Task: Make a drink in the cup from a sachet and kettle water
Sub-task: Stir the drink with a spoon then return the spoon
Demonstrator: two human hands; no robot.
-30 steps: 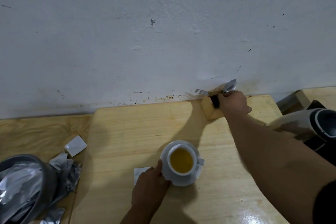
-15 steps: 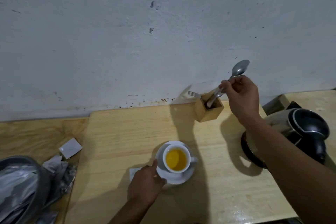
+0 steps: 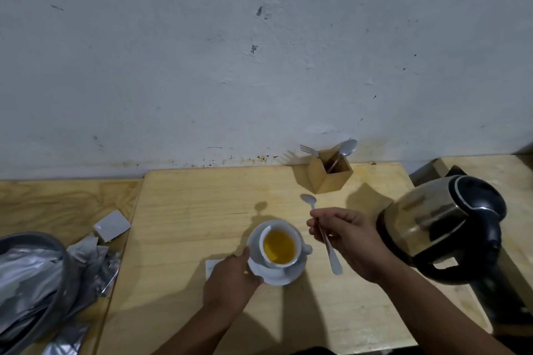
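Right hand (image 3: 350,239) pinching spoon (image 3: 323,232) beside cup (image 3: 279,246) — left hand (image 3: 230,279) closed on saucer (image 3: 291,275) rim, on tabletop (image 3: 202,210).

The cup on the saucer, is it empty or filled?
Filled: yellow liquid shows inside the cup, nearly up to its rim.

Non-task items we see on the table (image 3: 184,210)

We note a wooden holder (image 3: 328,177) by the wall (image 3: 259,52), containing a fork (image 3: 308,150) and spoon (image 3: 346,148); a grey bin (image 3: 37,282) sits far left.
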